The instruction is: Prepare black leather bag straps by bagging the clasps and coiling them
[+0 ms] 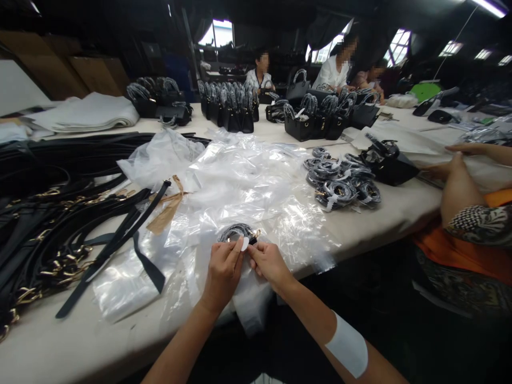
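Observation:
A black bag strap [236,230], coiled and wrapped in clear plastic, is at the table's front edge with a gold clasp at its right side. My left hand [224,266] is closed at the coil's near side, and a small white rounded sticker [245,244] shows at its thumb and fingertips. My right hand [272,265] pinches the black strap end just below the gold clasp. The fingertips of both hands almost meet. Clear plastic bags [240,181] lie spread beneath and beyond the coil.
Loose black straps [80,234] with gold clasps fill the left side. Wrapped coiled straps [338,192] are heaped at right, beside a black handbag [388,162]. Rows of handbags [228,109] stand farther back. A co-worker's arms [460,170] reach in from the right; other people work behind.

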